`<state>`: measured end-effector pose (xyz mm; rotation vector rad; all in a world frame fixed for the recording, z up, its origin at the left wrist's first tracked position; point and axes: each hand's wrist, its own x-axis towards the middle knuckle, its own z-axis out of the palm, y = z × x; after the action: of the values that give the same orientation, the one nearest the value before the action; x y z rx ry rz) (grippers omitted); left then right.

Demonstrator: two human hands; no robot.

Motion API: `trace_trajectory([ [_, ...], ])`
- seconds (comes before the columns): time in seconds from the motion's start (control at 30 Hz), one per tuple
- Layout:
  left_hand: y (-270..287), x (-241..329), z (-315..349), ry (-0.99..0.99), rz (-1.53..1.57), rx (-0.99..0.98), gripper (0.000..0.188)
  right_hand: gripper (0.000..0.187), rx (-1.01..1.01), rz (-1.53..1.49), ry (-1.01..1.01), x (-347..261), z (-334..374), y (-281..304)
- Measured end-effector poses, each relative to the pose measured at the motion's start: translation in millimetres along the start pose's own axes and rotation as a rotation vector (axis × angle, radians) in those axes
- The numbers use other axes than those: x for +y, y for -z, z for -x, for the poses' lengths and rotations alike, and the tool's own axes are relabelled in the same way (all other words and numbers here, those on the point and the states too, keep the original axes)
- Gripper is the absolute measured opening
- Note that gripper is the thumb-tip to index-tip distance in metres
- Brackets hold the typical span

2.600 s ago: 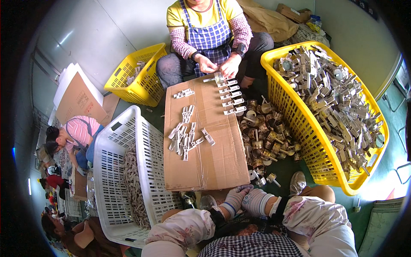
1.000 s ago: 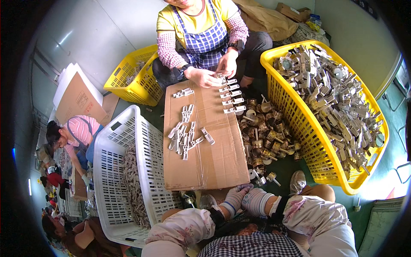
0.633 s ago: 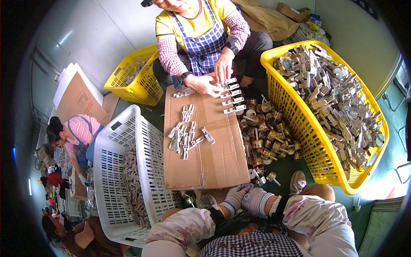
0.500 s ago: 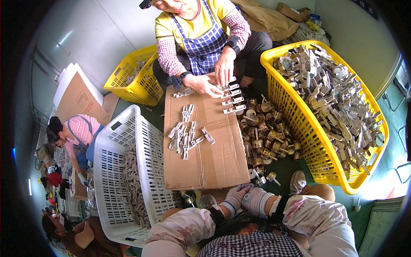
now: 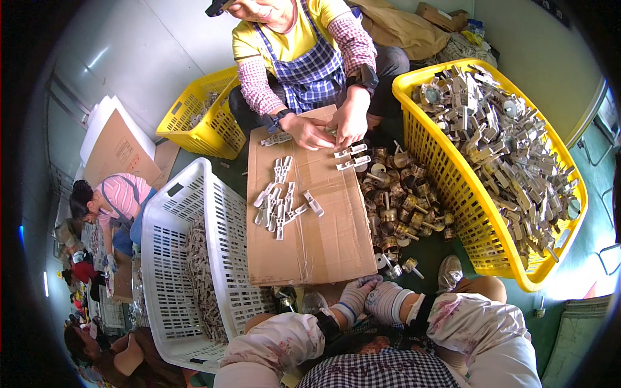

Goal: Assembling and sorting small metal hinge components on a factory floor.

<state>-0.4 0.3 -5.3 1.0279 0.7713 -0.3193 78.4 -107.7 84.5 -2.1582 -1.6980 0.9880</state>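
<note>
My left hand (image 5: pixel 354 298) and my right hand (image 5: pixel 386 302), in striped knit gloves, meet just off the near edge of the cardboard (image 5: pixel 317 249). Their fingers are curled and pressed together; whatever they might hold is hidden. Pale metal clip-like parts (image 5: pixel 279 207) lie in a loose cluster on the cardboard. Across from me, a person in a checked apron (image 5: pixel 306 71) works with bare hands (image 5: pixel 330 131) at the far right edge, around small parts partly covered by the fingers. Two clip-like parts (image 5: pixel 352 163) stick out side by side over that edge.
A white basket (image 5: pixel 213 213) of metal parts stands left. At right, a yellow basket (image 5: pixel 446 213) is heaped with metal pieces. Brownish ring-shaped metal parts with stems (image 5: pixel 404 207) pile on the floor between. Another yellow basket (image 5: pixel 200 139) stands far left; a person in pink (image 5: pixel 123 194) works beyond.
The person opposite has shifted both hands onto the row of parts at the cardboard's right edge; fewer parts show there. My own hands have stayed in place.
</note>
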Motion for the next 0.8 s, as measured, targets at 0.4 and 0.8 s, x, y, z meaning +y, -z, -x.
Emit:
trace_trajectory([
  [0.4,-3,4,2,-0.014,0.027,0.031,0.018,0.016,0.104,-0.121,0.014,14,-8,-28],
  [0.8,-2,5,5,-0.007,0.025,0.0,0.019,0.014,-0.005,0.103,0.061,5,-1,-10],
])
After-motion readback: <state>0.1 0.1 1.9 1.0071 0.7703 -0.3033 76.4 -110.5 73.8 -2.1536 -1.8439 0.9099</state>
